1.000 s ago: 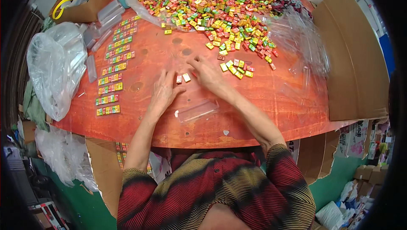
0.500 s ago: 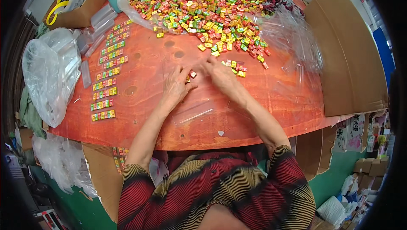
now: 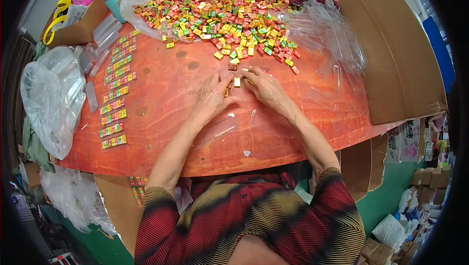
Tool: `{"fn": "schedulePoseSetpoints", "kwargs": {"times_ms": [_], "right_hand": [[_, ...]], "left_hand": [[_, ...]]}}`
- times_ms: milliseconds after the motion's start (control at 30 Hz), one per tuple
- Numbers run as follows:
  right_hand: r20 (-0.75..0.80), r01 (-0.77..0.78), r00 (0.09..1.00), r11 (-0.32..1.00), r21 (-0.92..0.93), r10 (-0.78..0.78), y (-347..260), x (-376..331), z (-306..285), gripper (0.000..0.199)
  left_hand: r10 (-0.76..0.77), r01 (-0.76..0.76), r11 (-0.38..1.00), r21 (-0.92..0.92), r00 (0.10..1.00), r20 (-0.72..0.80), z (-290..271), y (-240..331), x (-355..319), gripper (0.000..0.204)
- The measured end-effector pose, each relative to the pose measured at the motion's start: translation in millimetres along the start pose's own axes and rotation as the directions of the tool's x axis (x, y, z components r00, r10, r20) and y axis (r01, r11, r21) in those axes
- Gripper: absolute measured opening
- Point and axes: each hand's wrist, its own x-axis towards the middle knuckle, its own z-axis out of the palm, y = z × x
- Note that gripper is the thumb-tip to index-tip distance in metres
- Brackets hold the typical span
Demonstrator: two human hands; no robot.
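Note:
My left hand (image 3: pixel 211 98) rests low over the red-orange wooden table (image 3: pixel 161 143), fingers curled round a few small boxes (image 3: pixel 227 90) between thumb and forefinger. To its right, my right hand (image 3: pixel 266 90) bends its fingertips down onto small yellow boxes (image 3: pixel 250 81), partly hidden beneath them. Between the hands stands a pale yellow box (image 3: pixel 237 82), and a dark red-brown box (image 3: pixel 232 67) lies just beyond. Clear plastic pieces (image 3: pixel 222 131) lie on the table near my wrists.
A big heap of small coloured boxes (image 3: pixel 220 9) spreads over the far side. Short rows of boxes (image 3: pixel 114 116) line the left. Clear plastic bags (image 3: pixel 53 99), a cardboard carton (image 3: pixel 88 23) and a turquoise bottle (image 3: pixel 112 2) stand left; clear sleeves (image 3: pixel 332 45) and tall cardboard (image 3: pixel 391 45) stand right.
My hands have shifted slightly, the left reaching further right toward the boxes. A yellow box now shows between them and a dark one beyond. The whole view has tilted a little.

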Motion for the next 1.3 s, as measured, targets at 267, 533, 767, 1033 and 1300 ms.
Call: {"fn": "schedulePoseSetpoints", "kwargs": {"times_ms": [267,533,767,1033,1300], "right_hand": [[0.059,-0.176,0.978,0.944,-0.278,0.200,1.7,2.1,-1.3,0.032],[0.163,0.109,0.983,0.976,-0.188,-0.079,-13.3,21.0,28.4,0.030],[0.122,0.131,0.986,0.982,-0.133,-0.115,-3.5,20.6,33.8,0.021],[0.121,-0.131,0.981,0.979,-0.157,0.151,-28.9,4.6,19.9,0.014],[0.096,-0.095,0.990,0.993,-0.070,0.102,-14.1,-2.6,15.1,0.026]], "left_hand": [[-0.088,0.093,0.993,-0.066,0.994,0.070,-5.7,-8.4,-10.0,0.055],[-0.102,0.094,0.990,-0.103,0.992,-0.073,4.5,-3.1,-18.7,0.042],[-0.036,0.032,0.998,-0.048,0.996,-0.083,7.5,-4.0,-19.8,0.028],[-0.181,0.179,0.984,-0.021,0.980,-0.087,5.1,1.9,-14.2,0.024],[-0.124,0.122,0.990,-0.076,0.992,-0.020,9.2,-0.1,-4.6,0.041]]}}
